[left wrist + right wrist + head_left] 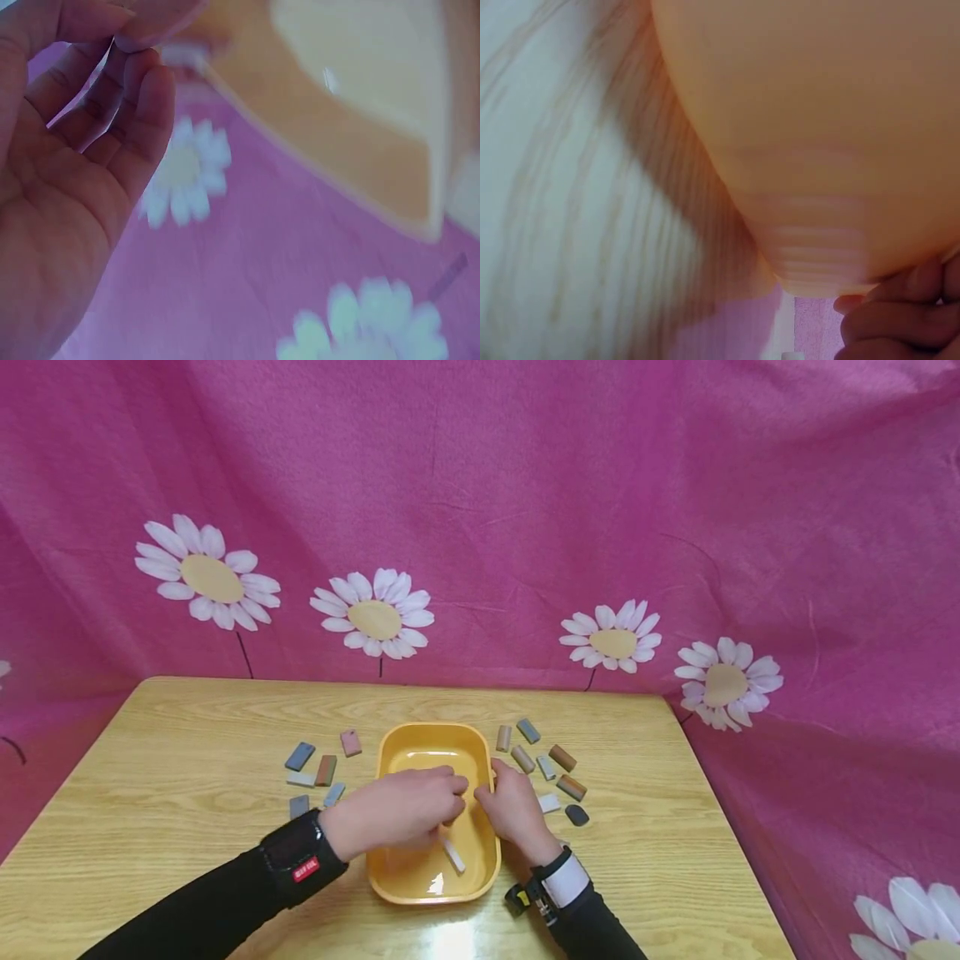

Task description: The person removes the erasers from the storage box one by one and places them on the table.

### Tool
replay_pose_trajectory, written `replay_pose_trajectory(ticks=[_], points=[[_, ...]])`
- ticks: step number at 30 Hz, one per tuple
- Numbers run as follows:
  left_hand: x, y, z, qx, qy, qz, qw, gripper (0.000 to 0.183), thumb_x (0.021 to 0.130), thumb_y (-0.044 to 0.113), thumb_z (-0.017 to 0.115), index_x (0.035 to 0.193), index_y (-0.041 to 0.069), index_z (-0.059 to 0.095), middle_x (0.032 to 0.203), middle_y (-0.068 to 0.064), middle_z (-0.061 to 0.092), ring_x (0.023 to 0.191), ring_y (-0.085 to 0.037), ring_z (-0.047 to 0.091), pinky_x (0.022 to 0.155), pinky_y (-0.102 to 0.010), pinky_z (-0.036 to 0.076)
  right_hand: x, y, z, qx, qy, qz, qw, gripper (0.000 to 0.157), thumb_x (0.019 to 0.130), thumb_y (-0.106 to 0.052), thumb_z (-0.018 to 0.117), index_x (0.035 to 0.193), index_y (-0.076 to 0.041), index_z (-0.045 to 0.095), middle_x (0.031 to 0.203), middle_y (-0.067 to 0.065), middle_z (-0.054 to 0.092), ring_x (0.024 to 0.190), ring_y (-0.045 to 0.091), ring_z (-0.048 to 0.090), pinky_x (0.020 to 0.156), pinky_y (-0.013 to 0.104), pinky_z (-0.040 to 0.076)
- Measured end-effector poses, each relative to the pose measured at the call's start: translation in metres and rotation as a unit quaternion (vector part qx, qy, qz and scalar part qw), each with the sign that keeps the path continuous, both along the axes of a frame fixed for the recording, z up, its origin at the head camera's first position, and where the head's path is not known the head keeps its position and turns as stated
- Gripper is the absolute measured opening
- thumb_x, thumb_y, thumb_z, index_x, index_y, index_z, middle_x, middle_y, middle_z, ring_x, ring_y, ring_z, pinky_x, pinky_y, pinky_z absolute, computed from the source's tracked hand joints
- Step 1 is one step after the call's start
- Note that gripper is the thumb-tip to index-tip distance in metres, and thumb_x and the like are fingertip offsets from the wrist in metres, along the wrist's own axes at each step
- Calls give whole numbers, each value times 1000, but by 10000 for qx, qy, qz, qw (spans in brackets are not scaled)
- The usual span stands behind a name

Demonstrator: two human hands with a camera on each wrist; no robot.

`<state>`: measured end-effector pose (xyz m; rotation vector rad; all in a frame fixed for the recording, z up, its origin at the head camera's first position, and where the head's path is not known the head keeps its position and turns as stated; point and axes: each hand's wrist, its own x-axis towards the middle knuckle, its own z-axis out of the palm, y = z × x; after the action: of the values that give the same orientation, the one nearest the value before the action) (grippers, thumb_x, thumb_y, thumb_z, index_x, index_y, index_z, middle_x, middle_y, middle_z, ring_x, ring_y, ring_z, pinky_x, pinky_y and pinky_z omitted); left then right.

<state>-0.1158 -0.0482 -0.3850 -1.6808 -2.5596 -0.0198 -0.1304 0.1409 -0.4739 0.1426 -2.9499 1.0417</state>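
A yellow plastic tub (435,893) stands on the table, with a small white block (453,855) lying in it. My left hand (420,802) is over the tub's middle. In the left wrist view, the fingertips of that left hand (82,150) pinch a smooth, rounded pinkish piece (161,21), which is partly cut off by the frame. My right hand (516,806) grips the tub's right rim, thumb on the inner side. In the right wrist view, the curled fingers (900,322) press against the tub's outer wall (802,150).
Several small blocks lie left of the tub, among them a blue-grey one (300,756) and a pink one (350,742). To the right are several more, including a brown half-round block (562,757) and a black piece (577,815). A pink flowered cloth (480,527) hangs behind the table.
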Motion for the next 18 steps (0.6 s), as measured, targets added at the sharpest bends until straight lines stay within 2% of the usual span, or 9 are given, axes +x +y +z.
replay_pose_trajectory(ticks=[3,6,10,12,15,18], points=[[-4,-26,10,218,-311,536,9978,13,68,12,62,67,22,54,75,10,39,69,-7,42,61,-22,36,1,-1,0,5,36,-2,10000,37,79,-16,54,114,-4,57,71,0,54,58,12,50,49,27,41],[-6,-52,9,302,-481,1084,9925,18,68,13,58,61,23,46,72,10,37,64,-7,40,51,-24,36,1,-2,0,4,103,-10,9999,36,79,-16,54,112,-5,58,70,-1,54,58,12,50,49,27,41],[-8,-79,-3,424,-725,1466,9856,19,67,11,57,59,22,44,71,9,37,60,-8,40,47,-23,35,1,-3,2,3,121,0,9999,35,79,-16,55,112,-5,58,71,-1,55,58,13,50,50,28,41],[-9,-88,-10,428,-925,1612,9816,18,68,11,59,60,21,45,71,8,38,59,-8,40,51,-24,35,1,-4,2,-12,132,13,9999,35,79,-15,55,112,-5,58,71,0,55,58,13,50,50,28,41],[-12,-98,-19,382,-1202,1813,9753,19,69,12,60,61,22,46,71,8,39,58,-7,40,54,-25,36,1,-4,2,-54,125,5,9999,35,79,-15,54,112,-5,58,67,0,53,55,12,49,48,28,40],[-16,-104,-30,340,-1356,1883,9721,20,71,14,61,60,22,46,70,8,40,58,-8,40,55,-26,36,1,-4,1,-67,118,-1,9999,35,79,-15,54,112,-6,59,63,0,50,52,13,47,46,28,38]])
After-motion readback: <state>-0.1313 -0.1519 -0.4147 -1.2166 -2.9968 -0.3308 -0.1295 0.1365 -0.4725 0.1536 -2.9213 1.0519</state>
